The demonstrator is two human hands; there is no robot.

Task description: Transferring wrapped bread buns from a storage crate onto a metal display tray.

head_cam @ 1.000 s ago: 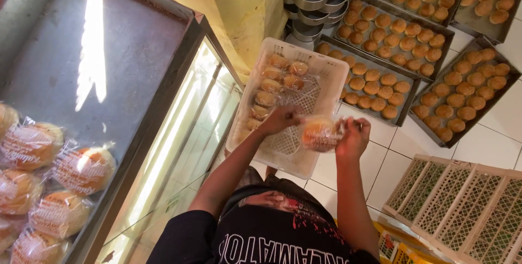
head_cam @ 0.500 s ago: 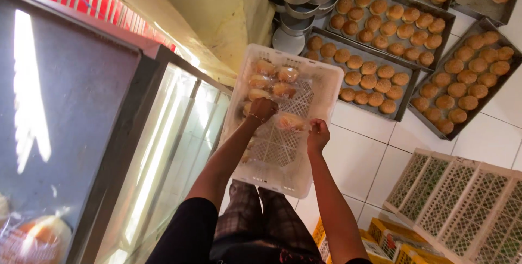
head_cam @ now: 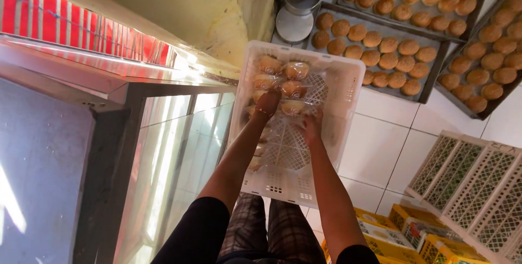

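A white plastic crate (head_cam: 348, 73) lies on the tiled floor below me. Several buns wrapped in clear plastic (head_cam: 296, 70) lie in rows along its far and left sides. My left hand (head_cam: 267, 103) reaches into the crate and presses down on the left rows of buns; its fingers are hidden under the hand. My right hand (head_cam: 310, 126) is beside it, fingertips on a wrapped bun (head_cam: 292, 107) that rests at the end of a row on the crate's mesh bottom.
Dark metal trays of unwrapped buns (head_cam: 380, 41) lie on the floor beyond the crate, next to stacked metal bowls (head_cam: 293, 3). A glass display case (head_cam: 163, 150) stands at left. An empty white lattice crate (head_cam: 473, 188) and yellow cartons (head_cam: 413, 231) are at lower right.
My right hand carried a wrapped bun from above the crate's edge down into the crate and set it against the row. My left hand stayed among the buns. The view shifted forward.
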